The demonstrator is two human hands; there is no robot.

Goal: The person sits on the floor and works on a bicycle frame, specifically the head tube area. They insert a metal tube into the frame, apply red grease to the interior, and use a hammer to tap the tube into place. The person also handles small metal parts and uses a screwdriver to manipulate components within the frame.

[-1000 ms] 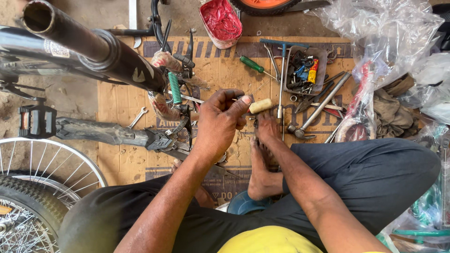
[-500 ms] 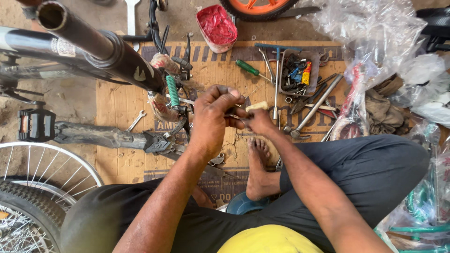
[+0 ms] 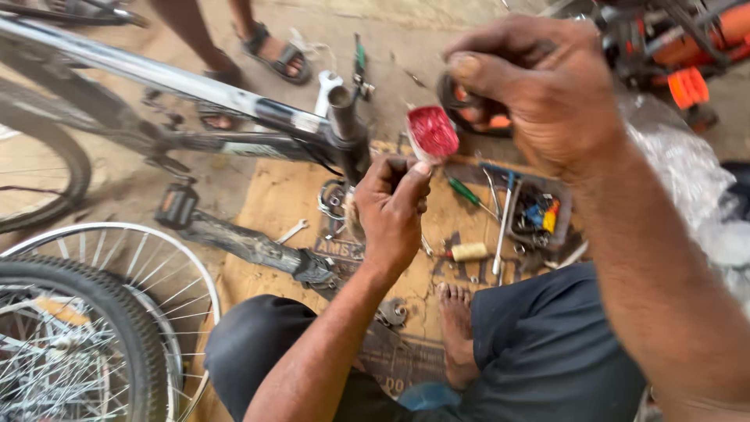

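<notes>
My left hand [image 3: 394, 211] is in the middle of the view, just right of the bicycle frame's open seat tube [image 3: 341, 105]. Its fingers and thumb are curled tight around a small dark part, which is mostly hidden. A red tub [image 3: 432, 133] stands on the floor right behind its fingertips. My right hand [image 3: 539, 86] is raised close to the camera at the upper right, seen from the back. Its fingers are curled shut, and anything inside them is hidden. I sit on the ground with my bare foot [image 3: 457, 328] on the cardboard mat [image 3: 273, 199].
The bicycle frame [image 3: 195, 86] lies across the upper left, with a pedal [image 3: 176, 205] and a spoked wheel [image 3: 86, 328] below it. On the mat lie a green-handled screwdriver [image 3: 466, 191], a yellow-handled tool [image 3: 469, 252], a wrench [image 3: 291, 232] and a tray of small parts [image 3: 539, 215]. Another person's sandalled feet [image 3: 273, 51] stand at the top.
My hands were joined over a small thing above the mat and have come apart. The right hand has risen towards the camera. The view has tilted up, showing the other person's feet.
</notes>
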